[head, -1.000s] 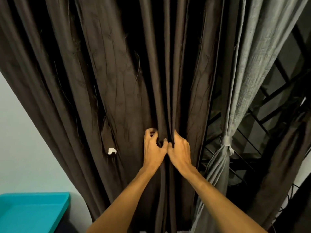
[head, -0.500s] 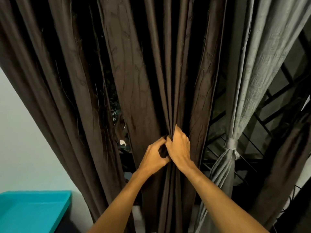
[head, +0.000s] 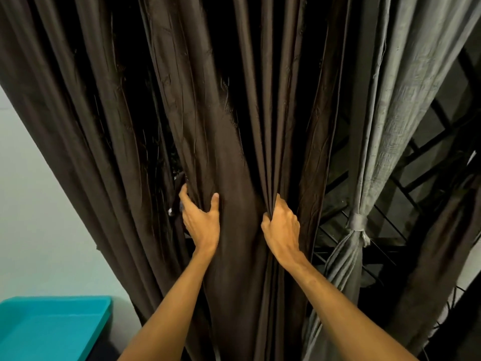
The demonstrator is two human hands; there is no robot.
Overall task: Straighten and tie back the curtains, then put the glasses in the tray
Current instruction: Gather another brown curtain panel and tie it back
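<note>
Hanging centre: brown curtain [head: 234, 126], loose, untied | grey curtain [head: 406, 100] at right, tied at mid-height | teal tray [head: 78, 299] lower left | left grip [head: 201, 220] clasping a wide fold | right grip [head: 282, 230] clenched on bunched pleats beside it

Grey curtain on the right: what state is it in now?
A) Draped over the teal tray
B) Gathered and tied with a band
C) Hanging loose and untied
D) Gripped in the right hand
B: the grey curtain is cinched at its waist by a knotted band, while the left hand and right hand both grip folds of the brown curtain instead.
</note>
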